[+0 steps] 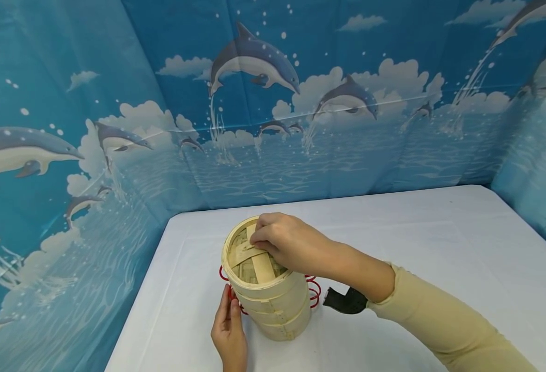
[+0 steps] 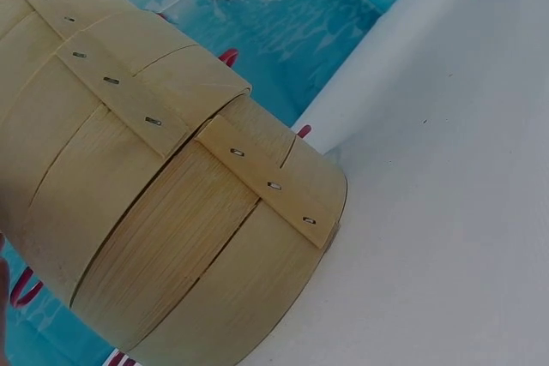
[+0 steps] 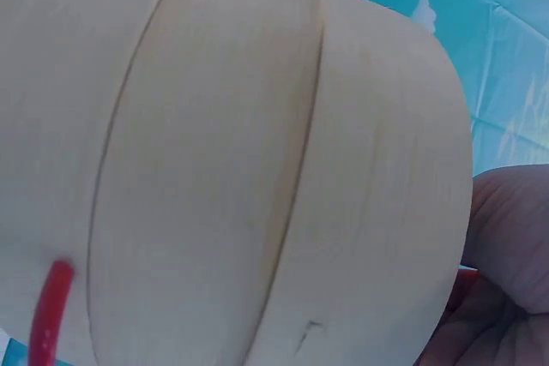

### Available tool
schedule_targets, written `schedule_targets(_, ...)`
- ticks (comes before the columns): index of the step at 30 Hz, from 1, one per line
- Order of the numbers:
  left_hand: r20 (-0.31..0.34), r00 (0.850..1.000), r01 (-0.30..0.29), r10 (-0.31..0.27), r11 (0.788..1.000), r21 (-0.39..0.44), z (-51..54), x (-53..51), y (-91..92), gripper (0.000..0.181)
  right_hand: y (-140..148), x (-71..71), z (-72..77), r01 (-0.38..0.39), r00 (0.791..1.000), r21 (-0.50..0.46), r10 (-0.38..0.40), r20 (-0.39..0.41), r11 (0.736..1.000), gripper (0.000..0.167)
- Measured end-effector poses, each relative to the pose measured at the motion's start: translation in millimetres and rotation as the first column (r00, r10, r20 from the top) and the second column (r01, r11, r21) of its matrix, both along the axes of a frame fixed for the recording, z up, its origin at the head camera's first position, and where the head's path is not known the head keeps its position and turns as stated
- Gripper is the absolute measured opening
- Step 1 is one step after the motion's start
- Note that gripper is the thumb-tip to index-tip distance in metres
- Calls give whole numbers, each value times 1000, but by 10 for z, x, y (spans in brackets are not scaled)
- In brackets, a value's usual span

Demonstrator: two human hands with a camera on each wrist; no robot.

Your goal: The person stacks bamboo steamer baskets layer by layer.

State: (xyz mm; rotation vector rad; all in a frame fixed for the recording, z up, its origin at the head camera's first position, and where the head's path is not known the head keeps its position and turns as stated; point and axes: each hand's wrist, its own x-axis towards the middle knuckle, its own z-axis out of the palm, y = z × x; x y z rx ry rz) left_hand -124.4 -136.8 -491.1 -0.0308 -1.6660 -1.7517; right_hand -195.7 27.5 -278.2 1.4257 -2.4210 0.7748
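A stack of round bamboo steamer baskets point(image 1: 277, 310) stands upright, with red ring handles on its sides. On top sits the woven bamboo steamer lid point(image 1: 262, 267), crossed by flat strips. My right hand point(image 1: 286, 240) pinches the strip at the middle of the lid from above; its fingertips are partly hidden. My left hand point(image 1: 228, 333) rests against the stack's left side, fingers pointing up beside the red rings point(image 1: 231, 293). In the left wrist view, stapled seams show on the steamer wall point(image 2: 171, 212). The right wrist view is mostly filled by the pale tiers point(image 3: 257, 160).
The steamer stands on a white-covered table point(image 1: 417, 232), nearer its left edge. A dolphin-print curtain point(image 1: 263, 170) hangs behind and along both sides. Beside the right forearm shows a black curved piece point(image 1: 347, 302), partly hidden by the arm.
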Motion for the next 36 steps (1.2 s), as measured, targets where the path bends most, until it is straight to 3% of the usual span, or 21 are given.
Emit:
schedule_targets(4,-19,1000,1,-1,1000,-14,-1,11,-14,36,51,-1,-53,-1,1000,-70,0,-14,998,12)
schedule_targets(7,-26,1000,0,0,1000,-8,0,20,-18,36,161,16,-115,17,999,-173,-24,-36,985,15)
schedule_targets(11,-18,1000,-8,8,1000,-4,3,24,-24,35,379,53,-216,69,994,-325,-92,-57,943,15)
schedule_targets(15,-7,1000,-21,21,1000,-4,6,20,-30,35,620,92,-353,183,977,-391,-211,-29,902,18)
schedule_targets(20,4,1000,-24,24,1000,12,-2,26,-43,34,898,143,-631,333,941,-371,-331,71,867,20)
schedule_targets(25,-20,1000,-14,14,1000,-8,-27,41,-65,35,1087,217,-971,461,885,-264,-420,199,847,15)
schedule_targets(27,-30,999,-13,12,1000,-17,-33,40,-70,36,1136,257,-1103,488,867,-224,-437,241,844,14)
schedule_targets(33,-7,1000,-23,23,1000,14,16,34,-83,35,1242,392,-1467,502,841,-155,-438,318,851,11)
schedule_targets(34,-42,998,-36,38,999,28,46,34,-75,34,1263,413,-1512,502,839,-148,-438,322,852,11)
schedule_targets(36,-123,983,-135,137,991,23,194,59,-15,33,1311,448,-1583,512,830,-137,-448,333,848,11)
